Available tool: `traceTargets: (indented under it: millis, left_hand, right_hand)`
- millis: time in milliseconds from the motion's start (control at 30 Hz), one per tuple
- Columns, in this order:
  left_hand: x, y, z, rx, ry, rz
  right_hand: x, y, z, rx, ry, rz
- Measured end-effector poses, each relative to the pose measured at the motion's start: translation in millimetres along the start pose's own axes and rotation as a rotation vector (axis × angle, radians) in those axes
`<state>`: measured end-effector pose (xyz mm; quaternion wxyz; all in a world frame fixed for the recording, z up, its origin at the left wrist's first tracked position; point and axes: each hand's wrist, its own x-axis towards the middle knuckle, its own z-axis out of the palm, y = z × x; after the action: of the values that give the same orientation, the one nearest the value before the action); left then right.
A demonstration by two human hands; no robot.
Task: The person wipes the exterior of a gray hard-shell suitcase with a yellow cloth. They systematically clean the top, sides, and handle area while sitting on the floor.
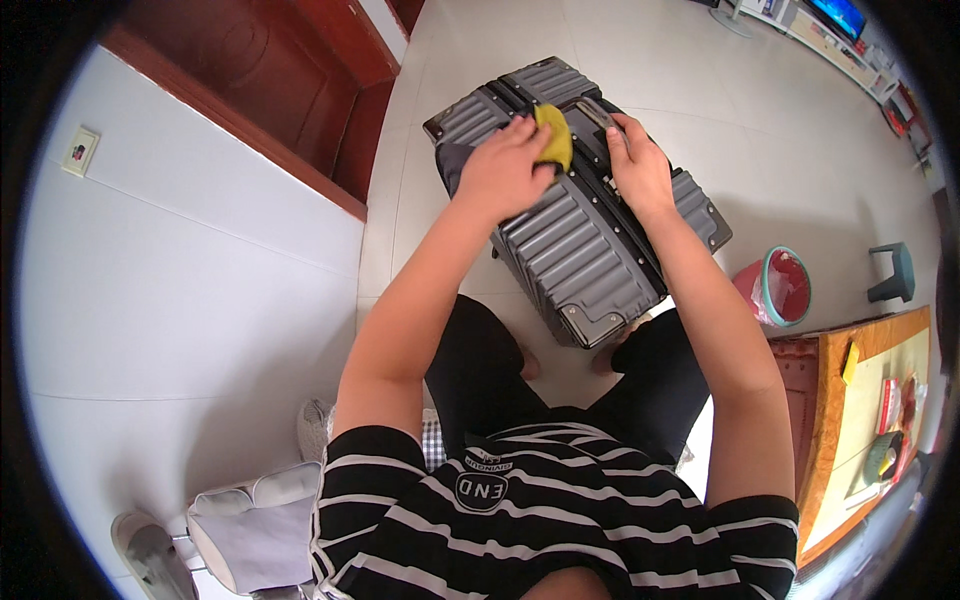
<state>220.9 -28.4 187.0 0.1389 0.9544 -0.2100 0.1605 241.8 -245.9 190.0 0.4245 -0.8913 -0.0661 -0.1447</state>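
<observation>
A grey ribbed hard-shell suitcase (577,240) with black trim, rivets and metal corner guards stands on the floor before my knees. My left hand (506,165) lies on its upper side with a yellow and dark cloth (553,139) under the fingers; the hand is slightly blurred. My right hand (639,165) is on the suitcase's carrying handle (598,116), thumb on the near side and fingers round the far side. Other grey ribbed shell parts show beyond the hands and to the right; whether they belong to the same suitcase I cannot tell.
A pink waste bin (781,289) with a teal rim stands to the right, a small teal stool (892,271) beyond it. An orange-edged table (832,420) bears small items. At left are a white wall (210,247) and a brown wooden door (277,82). A low TV cabinet (817,41) stands far right.
</observation>
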Motion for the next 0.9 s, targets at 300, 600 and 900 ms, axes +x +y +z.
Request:
traceTargets:
  millis: [300, 600, 900]
  left_hand:
    - [-24, 44, -12, -0.128, 0.073, 0.173]
    - [36, -56, 18, 0.223, 0.011, -0.348]
    - [85, -53, 15, 0.207, -0.161, -0.383]
  right_hand:
    - [-4, -1, -2, 0.048, -0.005, 0.021]
    - [-10, -7, -6, 0.060, -0.037, 0.029]
    - [-6, 6, 2, 0.042, 0.033, -0.046]
